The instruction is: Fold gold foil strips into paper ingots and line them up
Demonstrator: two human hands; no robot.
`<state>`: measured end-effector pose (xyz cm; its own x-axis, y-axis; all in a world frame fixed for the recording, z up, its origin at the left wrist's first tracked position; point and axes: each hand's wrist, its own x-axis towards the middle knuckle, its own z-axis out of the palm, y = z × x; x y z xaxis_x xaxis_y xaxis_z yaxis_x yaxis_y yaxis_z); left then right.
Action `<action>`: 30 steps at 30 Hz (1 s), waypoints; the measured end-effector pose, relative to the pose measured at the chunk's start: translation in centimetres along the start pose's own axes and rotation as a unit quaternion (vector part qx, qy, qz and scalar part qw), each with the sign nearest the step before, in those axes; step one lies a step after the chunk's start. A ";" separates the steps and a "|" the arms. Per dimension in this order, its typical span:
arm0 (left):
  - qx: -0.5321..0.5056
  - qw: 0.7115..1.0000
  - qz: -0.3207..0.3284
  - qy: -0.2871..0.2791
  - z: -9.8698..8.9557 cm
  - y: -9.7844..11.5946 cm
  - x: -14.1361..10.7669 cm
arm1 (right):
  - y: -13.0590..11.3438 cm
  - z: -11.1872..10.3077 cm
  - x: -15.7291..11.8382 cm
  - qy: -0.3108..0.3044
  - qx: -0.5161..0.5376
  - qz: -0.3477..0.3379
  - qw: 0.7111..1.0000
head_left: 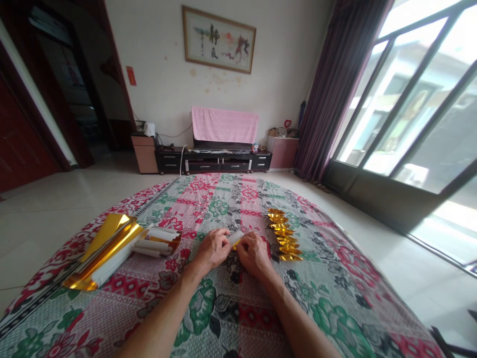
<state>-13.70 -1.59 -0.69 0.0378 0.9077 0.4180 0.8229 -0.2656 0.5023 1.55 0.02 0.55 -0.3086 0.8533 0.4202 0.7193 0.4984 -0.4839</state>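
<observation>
A small piece of gold-and-white foil paper (235, 237) is pinched between my two hands, just above the patterned cloth. My left hand (214, 247) grips its left side with thumb and fingers closed. On the other side, my right hand (255, 252) has its fingers closed on the paper and hides part of it. To the right, several folded gold foil pieces (286, 238) lie in a column. At the left sit a stack of gold foil sheets (119, 248), curled at the edges, and several white-backed paper rolls (156, 243).
A flowered cloth (219, 298) covers the rounded table under my arms. Beyond it stand a low black TV cabinet (219, 163) and a television under a pink cloth (225, 124). A purple curtain (331, 89) and large windows are at the right.
</observation>
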 end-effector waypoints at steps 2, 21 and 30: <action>0.001 1.000 0.002 0.000 0.0 0.0 0.0 | -0.1 -0.1 0.0 0.002 -0.002 0.000 1.000; 0.038 0.997 0.047 0.052 0.9 -0.4 -0.2 | -0.1 0.0 -0.1 -0.003 -0.013 0.006 1.000; 0.020 0.998 0.050 0.041 0.5 0.1 -0.3 | 0.2 0.1 -0.3 -0.001 -0.009 -0.001 1.000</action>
<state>-13.40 -1.75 -1.14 0.0756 0.8473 0.5257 0.8396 -0.3385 0.4248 1.68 -0.12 0.27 -0.3117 0.8527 0.4193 0.7291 0.4976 -0.4699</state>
